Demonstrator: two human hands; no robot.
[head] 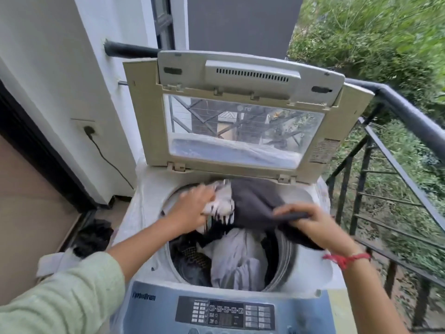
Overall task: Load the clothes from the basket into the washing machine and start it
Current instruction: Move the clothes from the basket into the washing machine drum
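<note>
A top-loading washing machine [144, 213] stands in front of me with its lid [240, 112] folded up at the back. Inside the drum lie a light grey garment [238, 256] and dark clothes [192, 261]. My left hand [192, 208] grips a white cloth with black marks [221, 206] over the drum's left rim. My right hand [313, 225] holds a dark grey garment [255, 201] that hangs across the drum opening. The control panel [226, 314] runs along the front edge, below my arms.
A black metal railing [397, 131] borders the balcony on the right, with green plants beyond it. A white wall with a plugged-in socket [89, 130] is on the left. Dark and white clothes [91, 237] lie on the floor left of the machine.
</note>
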